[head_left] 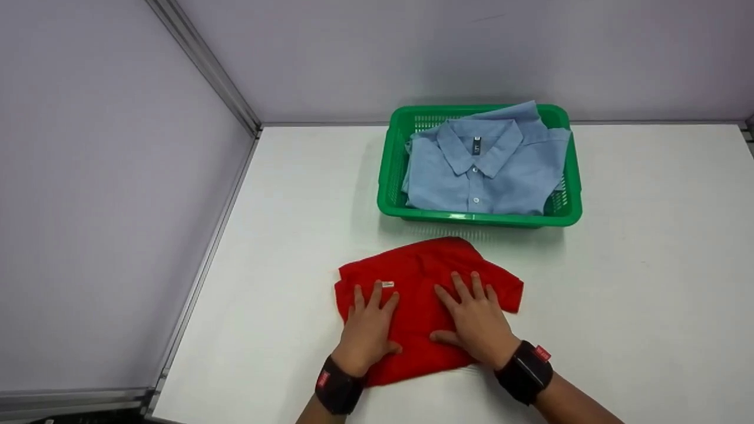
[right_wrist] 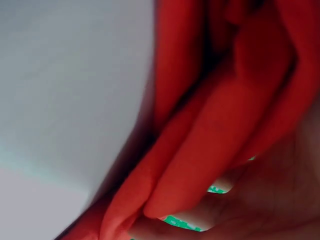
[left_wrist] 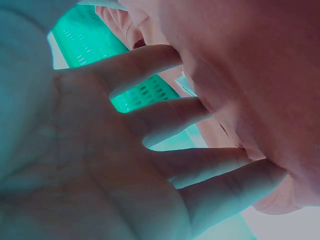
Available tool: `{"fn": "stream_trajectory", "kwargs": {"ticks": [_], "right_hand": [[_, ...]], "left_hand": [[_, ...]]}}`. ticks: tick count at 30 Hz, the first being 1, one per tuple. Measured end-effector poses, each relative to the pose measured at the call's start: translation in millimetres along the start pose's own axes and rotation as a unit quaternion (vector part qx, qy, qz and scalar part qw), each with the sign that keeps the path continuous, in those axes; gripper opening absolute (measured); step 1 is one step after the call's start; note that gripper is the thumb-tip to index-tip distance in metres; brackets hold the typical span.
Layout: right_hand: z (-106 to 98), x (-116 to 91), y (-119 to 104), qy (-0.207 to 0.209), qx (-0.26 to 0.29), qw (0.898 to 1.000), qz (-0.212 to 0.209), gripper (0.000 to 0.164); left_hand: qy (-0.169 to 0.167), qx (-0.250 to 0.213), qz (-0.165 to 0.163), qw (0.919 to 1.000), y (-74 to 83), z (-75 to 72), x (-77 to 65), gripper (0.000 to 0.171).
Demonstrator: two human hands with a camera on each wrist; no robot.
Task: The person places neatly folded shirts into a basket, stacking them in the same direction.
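A folded red garment [head_left: 415, 318] with a small white label lies on the white table, in front of the green basket. On its left part rests my left hand [head_left: 368, 330], fingers spread and pointing away from me. My right hand [head_left: 477, 324] presses flat on the right part, its fingers also spread. In the left wrist view the straight fingers [left_wrist: 165, 117] touch the cloth, which looks pinkish there. Folds of the red garment [right_wrist: 200, 140] cover much of the right wrist view and partly hide the right fingers.
Behind the garment stands a green plastic basket [head_left: 386, 176] holding a folded blue collared shirt [head_left: 500, 176]. The white table [head_left: 283, 235] meets grey wall panels at the back and left. Each wrist wears a black band.
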State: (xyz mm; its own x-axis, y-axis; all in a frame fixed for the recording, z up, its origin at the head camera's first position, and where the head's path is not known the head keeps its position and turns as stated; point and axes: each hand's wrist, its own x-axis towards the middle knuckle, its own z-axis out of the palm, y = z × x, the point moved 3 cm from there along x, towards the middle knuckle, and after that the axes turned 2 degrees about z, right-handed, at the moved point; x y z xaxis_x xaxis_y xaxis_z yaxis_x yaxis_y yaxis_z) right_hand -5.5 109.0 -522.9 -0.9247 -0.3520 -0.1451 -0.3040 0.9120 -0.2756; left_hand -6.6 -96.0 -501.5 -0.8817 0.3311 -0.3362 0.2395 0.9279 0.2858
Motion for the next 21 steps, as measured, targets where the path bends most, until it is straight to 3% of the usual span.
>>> {"fn": "stream_trajectory", "kwargs": {"ticks": [21], "right_hand": [[-3, -31, 30, 0.036, -0.017, 0.998, 0.057, 0.090]], "left_hand": [[-0.040, 0.017, 0.039, 0.9983, 37.6, 1.9, 23.2, 0.090]]}}
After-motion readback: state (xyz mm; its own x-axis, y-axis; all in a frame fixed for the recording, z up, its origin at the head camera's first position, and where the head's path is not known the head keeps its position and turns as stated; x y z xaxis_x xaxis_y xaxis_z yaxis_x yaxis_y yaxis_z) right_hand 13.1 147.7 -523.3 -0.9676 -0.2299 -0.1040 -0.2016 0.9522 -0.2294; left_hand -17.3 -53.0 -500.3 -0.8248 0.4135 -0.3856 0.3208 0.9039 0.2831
